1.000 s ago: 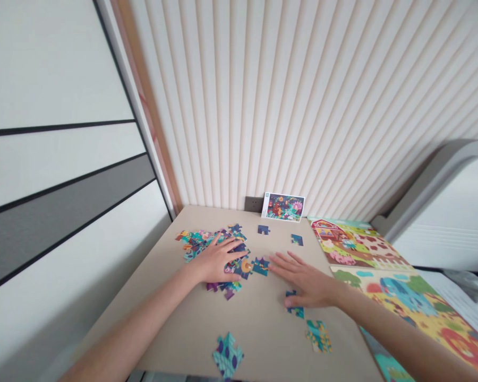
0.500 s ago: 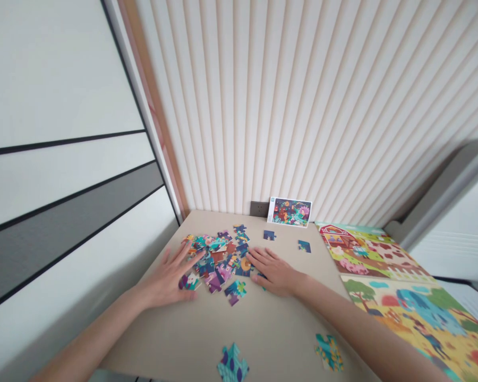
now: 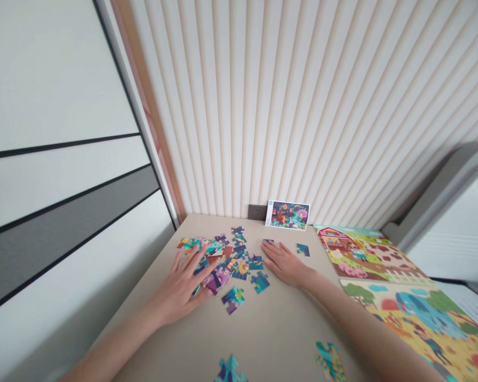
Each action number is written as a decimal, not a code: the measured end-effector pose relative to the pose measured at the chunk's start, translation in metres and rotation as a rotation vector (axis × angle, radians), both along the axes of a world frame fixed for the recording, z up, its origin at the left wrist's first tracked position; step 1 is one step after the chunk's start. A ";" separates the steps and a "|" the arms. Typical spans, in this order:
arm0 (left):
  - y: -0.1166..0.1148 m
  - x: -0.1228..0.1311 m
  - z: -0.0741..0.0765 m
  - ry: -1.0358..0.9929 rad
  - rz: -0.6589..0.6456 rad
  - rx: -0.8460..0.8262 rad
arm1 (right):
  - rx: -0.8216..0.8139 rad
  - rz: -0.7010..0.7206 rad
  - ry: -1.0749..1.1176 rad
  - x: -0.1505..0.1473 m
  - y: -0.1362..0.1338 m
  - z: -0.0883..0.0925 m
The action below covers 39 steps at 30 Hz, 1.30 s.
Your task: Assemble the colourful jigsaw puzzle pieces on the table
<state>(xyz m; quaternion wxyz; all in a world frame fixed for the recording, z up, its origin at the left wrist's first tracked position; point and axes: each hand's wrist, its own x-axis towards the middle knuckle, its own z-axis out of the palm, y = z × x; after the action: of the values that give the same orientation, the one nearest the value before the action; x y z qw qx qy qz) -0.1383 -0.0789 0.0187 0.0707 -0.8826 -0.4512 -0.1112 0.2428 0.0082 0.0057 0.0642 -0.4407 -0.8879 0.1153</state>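
Note:
My left hand (image 3: 183,286) lies with spread fingers over the left side of a heap of jigsaw puzzle pieces (image 3: 223,270), covering part of it. Flat on the table, my right hand (image 3: 286,263) rests to the right of the heap, fingers stretched out and holding nothing. Its fingertips partly hide a dark blue puzzle piece (image 3: 268,241). Between the heap and my right hand lies a teal puzzle piece (image 3: 259,281). A green and purple puzzle piece (image 3: 233,300) sits at the heap's near edge.
A picture card (image 3: 289,215) leans against the ribbed wall beside a dark socket (image 3: 257,212). One blue piece (image 3: 303,249) lies below the card. Two pieces, a leafy one (image 3: 230,370) and a yellow-teal one (image 3: 330,362), lie near the front. Farm (image 3: 366,254) and animal (image 3: 418,318) puzzles cover the right.
My right hand has moved right, away from the heap, uncovering pieces there and partly covering a dark blue one. My left hand has shifted right and nearer, over the heap.

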 end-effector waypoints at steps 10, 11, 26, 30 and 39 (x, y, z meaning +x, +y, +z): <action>0.015 0.129 0.007 -0.012 -0.473 -0.127 | 0.153 -0.187 -0.054 0.055 -0.022 0.002; 0.019 0.132 0.005 -0.021 -0.486 -0.139 | 0.150 -0.222 -0.068 0.062 -0.022 -0.002; 0.013 0.117 0.021 -0.034 -0.531 -0.032 | 0.066 0.022 -0.008 0.055 -0.037 0.015; -0.011 0.089 0.030 -0.007 -0.498 -0.040 | 0.014 0.046 0.000 0.023 -0.030 0.009; 0.014 0.103 -0.002 0.031 -0.401 -0.102 | 0.061 0.015 -0.054 -0.014 -0.025 -0.004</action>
<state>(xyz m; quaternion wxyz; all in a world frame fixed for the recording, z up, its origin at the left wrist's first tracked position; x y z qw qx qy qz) -0.0351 -0.0645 0.0166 0.0096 -0.9588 -0.2704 -0.0865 0.2290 -0.0171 0.0017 0.0527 -0.4348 -0.8957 0.0768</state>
